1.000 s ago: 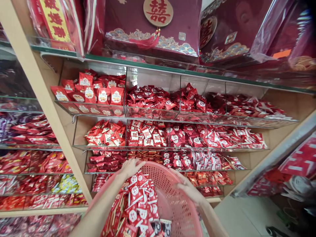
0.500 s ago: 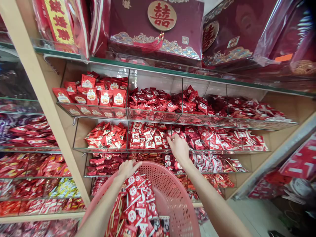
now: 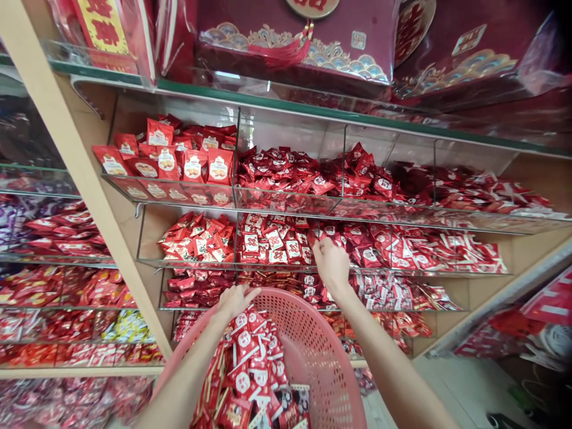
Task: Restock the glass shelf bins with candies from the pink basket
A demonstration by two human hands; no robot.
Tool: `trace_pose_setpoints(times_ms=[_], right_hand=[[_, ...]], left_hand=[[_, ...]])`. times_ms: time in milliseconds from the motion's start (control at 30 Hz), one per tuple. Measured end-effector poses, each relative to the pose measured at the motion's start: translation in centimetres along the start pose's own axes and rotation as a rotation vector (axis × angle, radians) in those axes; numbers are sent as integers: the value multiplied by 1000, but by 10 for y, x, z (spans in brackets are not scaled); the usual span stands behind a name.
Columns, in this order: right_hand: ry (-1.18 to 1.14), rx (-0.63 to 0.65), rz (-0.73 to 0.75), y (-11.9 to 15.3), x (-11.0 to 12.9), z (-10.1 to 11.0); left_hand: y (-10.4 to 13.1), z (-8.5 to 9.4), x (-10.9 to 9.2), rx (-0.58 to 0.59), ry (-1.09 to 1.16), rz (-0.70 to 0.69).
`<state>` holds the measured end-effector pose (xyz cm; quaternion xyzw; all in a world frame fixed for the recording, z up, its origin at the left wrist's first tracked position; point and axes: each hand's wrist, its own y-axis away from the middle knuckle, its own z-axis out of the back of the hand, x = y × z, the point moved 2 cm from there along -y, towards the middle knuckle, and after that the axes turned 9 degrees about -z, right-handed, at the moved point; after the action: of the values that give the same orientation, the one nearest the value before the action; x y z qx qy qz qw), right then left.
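My left hand grips a round pink perforated plastic basket by its rim, below glossy red shelved packets where my right hand is; whether those fingers pinch any, I can't tell.

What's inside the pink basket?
Pink basket: a heap of red-and-white packets, plus some dark packets low in frame. Covered: whatever lies under the heap, and what the left forearm hides. The frame cuts off the near end.
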<state>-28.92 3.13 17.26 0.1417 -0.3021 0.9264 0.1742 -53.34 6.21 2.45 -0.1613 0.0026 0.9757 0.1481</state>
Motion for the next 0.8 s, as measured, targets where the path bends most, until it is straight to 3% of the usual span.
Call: trace_pose_setpoints(times_ms=[100,167,267,433,567,800], right_hand=[[-273,-82,80,14,-15,6],[-508,-40,115,31,-25,7],[-822,229,86,65,-34,-4],[-1197,691,-201,117,-40,-47],[-1233,844,-266,136,-51,-68],[-973,913,-165,157,-69,-89]], left_hand=[[0,0,-1,11,0,5],[0,1,-1,20,3,0],[0,2,-2,31,-3,-2],[0,6,-6,-1,-54,-26],[3,11,-12,-20,-106,-50],[7,21,-24,18,-163,-48]])
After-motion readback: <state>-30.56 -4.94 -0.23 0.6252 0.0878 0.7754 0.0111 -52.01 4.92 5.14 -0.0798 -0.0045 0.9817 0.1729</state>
